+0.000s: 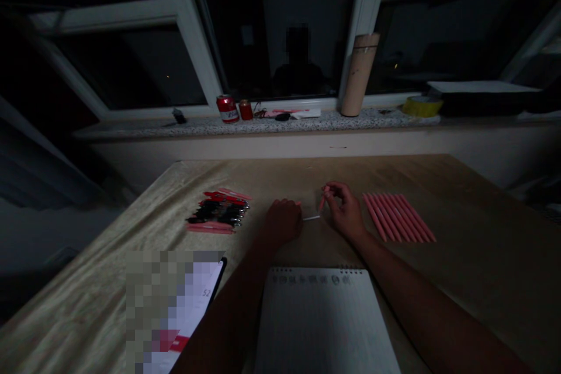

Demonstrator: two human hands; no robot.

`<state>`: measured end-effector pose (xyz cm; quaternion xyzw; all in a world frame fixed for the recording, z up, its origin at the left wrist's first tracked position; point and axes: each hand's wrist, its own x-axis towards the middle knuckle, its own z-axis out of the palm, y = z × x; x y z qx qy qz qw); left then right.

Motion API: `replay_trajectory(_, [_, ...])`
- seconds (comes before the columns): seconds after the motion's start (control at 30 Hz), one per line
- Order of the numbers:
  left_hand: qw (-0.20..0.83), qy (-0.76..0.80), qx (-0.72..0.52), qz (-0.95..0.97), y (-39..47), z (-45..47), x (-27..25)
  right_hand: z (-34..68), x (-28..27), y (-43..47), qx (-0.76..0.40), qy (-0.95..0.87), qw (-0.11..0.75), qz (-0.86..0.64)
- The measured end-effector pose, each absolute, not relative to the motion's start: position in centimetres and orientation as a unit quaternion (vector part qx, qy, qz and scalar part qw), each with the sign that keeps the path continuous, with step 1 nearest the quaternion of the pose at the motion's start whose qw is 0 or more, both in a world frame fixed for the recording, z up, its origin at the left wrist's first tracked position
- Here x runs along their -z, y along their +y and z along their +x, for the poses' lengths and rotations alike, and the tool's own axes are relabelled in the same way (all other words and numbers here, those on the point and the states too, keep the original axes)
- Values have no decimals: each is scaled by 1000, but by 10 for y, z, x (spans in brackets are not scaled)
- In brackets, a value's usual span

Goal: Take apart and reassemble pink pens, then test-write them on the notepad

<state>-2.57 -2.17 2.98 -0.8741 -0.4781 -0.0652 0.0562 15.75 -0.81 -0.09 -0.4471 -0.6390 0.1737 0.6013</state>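
Observation:
Over the middle of the table, my left hand is closed, and a thin white stick, which looks like a pen refill, pokes out from its fingers to the right. A bit of pink shows at its fingertips too. Close by on the right, my right hand pinches a short pink pen barrel between thumb and fingers. To the right of it lies a neat row of several pink pens. A pile of black, red and pink pens lies left of my left hand.
A spiral notebook lies in front of me between my forearms. A phone, partly blurred out, is at the left. On the windowsill stand red cans, a tall tube and yellow tape.

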Motion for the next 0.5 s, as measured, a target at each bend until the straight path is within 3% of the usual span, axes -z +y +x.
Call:
replay_trajectory(0.27, [51, -484, 26, -873, -24, -24, -37, 157, 0, -10, -149, -654, 599, -438])
replay_trajectory(0.37, [-14, -498, 65, -865, -23, -26, -42, 158, 2, -9, -131, -679, 572, -442])
replay_trajectory(0.5, [-176, -488, 201, -831, -16, -27, -39, 158, 5, -8, -134, -707, 526, -453])
